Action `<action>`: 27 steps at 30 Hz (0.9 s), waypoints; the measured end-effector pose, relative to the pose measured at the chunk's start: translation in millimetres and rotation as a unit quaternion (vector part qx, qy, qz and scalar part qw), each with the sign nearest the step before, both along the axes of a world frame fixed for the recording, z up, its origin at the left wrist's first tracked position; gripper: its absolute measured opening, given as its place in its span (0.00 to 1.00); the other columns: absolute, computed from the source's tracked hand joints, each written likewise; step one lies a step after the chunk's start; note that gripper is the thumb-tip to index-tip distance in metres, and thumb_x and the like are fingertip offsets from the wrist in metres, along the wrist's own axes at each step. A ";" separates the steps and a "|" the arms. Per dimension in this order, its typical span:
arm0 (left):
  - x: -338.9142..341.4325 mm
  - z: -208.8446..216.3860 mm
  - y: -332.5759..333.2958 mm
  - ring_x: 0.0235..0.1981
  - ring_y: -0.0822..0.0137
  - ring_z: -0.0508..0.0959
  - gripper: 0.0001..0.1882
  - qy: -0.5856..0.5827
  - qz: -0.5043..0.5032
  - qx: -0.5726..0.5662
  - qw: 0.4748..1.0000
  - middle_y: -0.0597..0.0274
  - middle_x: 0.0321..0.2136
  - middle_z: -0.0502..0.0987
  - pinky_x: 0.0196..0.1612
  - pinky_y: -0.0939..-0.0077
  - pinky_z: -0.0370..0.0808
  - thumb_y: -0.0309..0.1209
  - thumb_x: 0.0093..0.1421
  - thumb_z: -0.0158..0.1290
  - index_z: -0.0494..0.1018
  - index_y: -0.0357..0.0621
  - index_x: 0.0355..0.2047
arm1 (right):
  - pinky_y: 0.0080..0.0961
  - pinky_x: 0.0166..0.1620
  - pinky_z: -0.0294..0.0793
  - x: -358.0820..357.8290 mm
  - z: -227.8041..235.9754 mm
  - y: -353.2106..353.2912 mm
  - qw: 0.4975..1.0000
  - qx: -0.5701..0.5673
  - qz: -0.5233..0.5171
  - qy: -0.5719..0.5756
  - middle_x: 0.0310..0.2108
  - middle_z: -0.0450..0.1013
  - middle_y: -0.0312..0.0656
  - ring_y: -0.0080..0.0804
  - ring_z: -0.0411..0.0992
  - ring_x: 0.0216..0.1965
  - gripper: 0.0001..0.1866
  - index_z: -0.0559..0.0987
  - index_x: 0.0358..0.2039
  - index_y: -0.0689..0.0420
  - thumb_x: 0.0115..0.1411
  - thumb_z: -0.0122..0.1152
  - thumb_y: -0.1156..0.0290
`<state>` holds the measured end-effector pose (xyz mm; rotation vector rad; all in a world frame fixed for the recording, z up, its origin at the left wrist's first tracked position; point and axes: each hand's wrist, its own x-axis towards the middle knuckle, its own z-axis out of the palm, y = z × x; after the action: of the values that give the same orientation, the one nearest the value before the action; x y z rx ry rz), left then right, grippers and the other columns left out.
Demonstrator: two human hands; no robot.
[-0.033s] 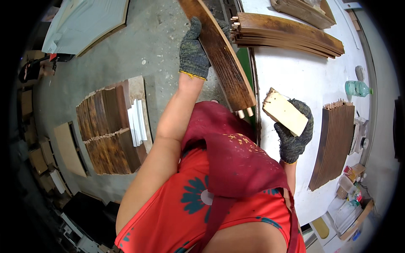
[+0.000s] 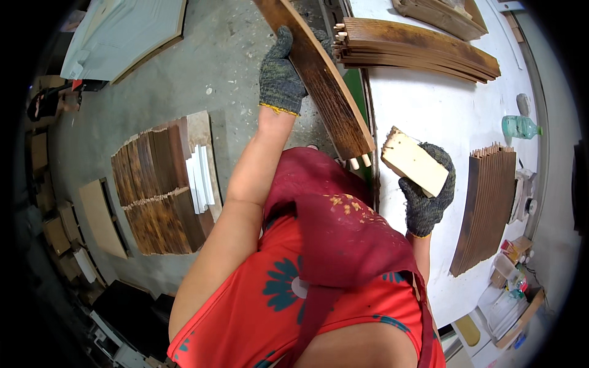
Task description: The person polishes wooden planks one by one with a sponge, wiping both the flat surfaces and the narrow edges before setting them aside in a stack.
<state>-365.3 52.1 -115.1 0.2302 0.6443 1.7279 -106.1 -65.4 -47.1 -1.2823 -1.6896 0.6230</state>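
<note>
My left hand (image 2: 281, 73), in a grey knit glove, grips the edge of a long dark brown wooden slat (image 2: 322, 86). The slat slants over the left edge of the white table (image 2: 429, 104), and pale dowels (image 2: 359, 162) stick out of its near end. My right hand (image 2: 429, 193), also gloved, holds a pale wooden block (image 2: 414, 161) just right of those dowels. The block and the slat end are close but apart.
A stack of curved dark slats (image 2: 417, 49) lies at the table's far side, and another stack (image 2: 488, 202) lies at its right. A green plastic bottle (image 2: 521, 127) lies near the right edge. On the concrete floor to the left lie dark slats (image 2: 159, 196) and white strips (image 2: 199, 178).
</note>
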 end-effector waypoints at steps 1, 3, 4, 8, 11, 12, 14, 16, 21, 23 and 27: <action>-1.9 -6.9 1.4 0.32 0.61 0.76 0.19 -0.010 0.003 -0.007 1.000 0.54 0.32 0.75 0.35 0.67 0.75 0.41 0.60 0.47 0.68 0.38 0.44 | 0.32 0.51 0.66 3.9 -4.1 -1.0 1.000 -0.012 0.022 0.017 0.43 0.70 0.47 0.39 0.69 0.45 0.31 0.70 0.44 0.64 0.38 0.72 0.73; -14.6 -32.1 9.2 0.29 0.62 0.75 0.19 -0.085 -0.004 -0.016 0.996 0.53 0.30 0.74 0.33 0.70 0.74 0.38 0.60 0.46 0.67 0.34 0.44 | 0.31 0.49 0.66 -3.5 -0.2 -2.3 0.998 -0.021 0.015 0.049 0.40 0.71 0.46 0.38 0.69 0.43 0.29 0.72 0.41 0.63 0.36 0.72 0.73; -14.0 -19.4 0.7 0.26 0.65 0.73 0.20 -0.098 -0.036 -0.002 0.995 0.57 0.27 0.72 0.30 0.75 0.73 0.33 0.60 0.47 0.62 0.31 0.48 | 0.31 0.48 0.66 -6.8 0.0 -2.1 0.997 -0.025 0.013 0.068 0.39 0.71 0.45 0.37 0.69 0.42 0.28 0.73 0.40 0.62 0.35 0.72 0.73; -14.3 -21.9 -3.4 0.21 0.69 0.69 0.12 -0.349 -0.106 0.023 0.931 0.63 0.23 0.69 0.23 0.76 0.69 0.38 0.61 0.44 0.68 0.40 0.35 | 0.33 0.52 0.63 -14.8 5.4 -1.0 0.996 -0.006 0.083 0.035 0.42 0.70 0.47 0.41 0.68 0.46 0.30 0.70 0.44 0.63 0.40 0.71 0.71; -4.8 -29.7 -8.6 0.20 0.70 0.68 0.13 -0.232 -0.060 0.000 0.971 0.64 0.23 0.69 0.22 0.77 0.68 0.39 0.62 0.44 0.68 0.42 0.33 | 0.37 0.50 0.64 -20.0 -2.0 -2.1 0.985 0.047 0.160 -0.032 0.40 0.71 0.46 0.45 0.69 0.44 0.23 0.74 0.40 0.60 0.42 0.68 0.69; -6.8 -36.7 -9.0 0.20 0.70 0.68 0.13 -0.232 -0.051 -0.016 0.971 0.64 0.22 0.69 0.22 0.77 0.68 0.39 0.62 0.44 0.68 0.42 0.33 | 0.37 0.50 0.64 -27.0 1.4 0.4 0.979 0.066 0.190 -0.037 0.40 0.71 0.46 0.45 0.69 0.43 0.23 0.74 0.40 0.60 0.42 0.68 0.69; -7.0 -43.7 -5.2 0.20 0.70 0.68 0.12 -0.227 -0.037 -0.034 0.973 0.64 0.22 0.68 0.22 0.76 0.68 0.40 0.62 0.44 0.68 0.43 0.32 | 0.37 0.50 0.64 -37.7 10.5 9.7 0.966 0.098 0.237 -0.034 0.40 0.71 0.45 0.44 0.69 0.43 0.23 0.74 0.40 0.59 0.41 0.68 0.68; -6.4 -44.4 -7.0 0.20 0.70 0.68 0.12 -0.213 -0.025 -0.034 0.976 0.65 0.21 0.68 0.22 0.76 0.68 0.39 0.62 0.44 0.68 0.44 0.32 | 0.37 0.49 0.64 -48.9 19.2 18.3 0.954 0.128 0.269 -0.022 0.40 0.72 0.45 0.44 0.69 0.43 0.23 0.74 0.39 0.58 0.40 0.67 0.68; 5.6 -27.8 -13.6 0.21 0.70 0.68 0.12 -0.148 0.044 -0.066 0.986 0.65 0.22 0.68 0.22 0.77 0.68 0.39 0.62 0.43 0.68 0.44 0.32 | 0.37 0.48 0.64 -61.1 35.9 30.3 0.940 0.170 0.296 0.003 0.39 0.72 0.43 0.43 0.69 0.42 0.23 0.74 0.39 0.56 0.39 0.67 0.68; 6.8 -27.9 -14.9 0.21 0.71 0.67 0.11 -0.180 0.059 -0.058 0.980 0.66 0.23 0.68 0.22 0.78 0.67 0.38 0.62 0.43 0.68 0.45 0.32 | 0.37 0.48 0.65 -62.1 40.8 32.0 0.938 0.172 0.301 0.009 0.39 0.72 0.42 0.43 0.69 0.42 0.23 0.74 0.39 0.56 0.38 0.67 0.67; 9.4 -17.5 -20.8 0.21 0.73 0.66 0.09 -0.222 0.075 -0.132 0.963 0.68 0.22 0.67 0.22 0.80 0.66 0.37 0.61 0.44 0.68 0.45 0.32 | 0.38 0.47 0.65 -59.4 39.5 30.0 0.943 0.153 0.296 0.010 0.39 0.73 0.41 0.43 0.69 0.42 0.23 0.75 0.38 0.54 0.38 0.66 0.66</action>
<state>-355.8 31.4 -132.6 -0.3934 0.5591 1.7367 -165.5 -35.5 -7.6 -0.5357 -2.0701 0.6750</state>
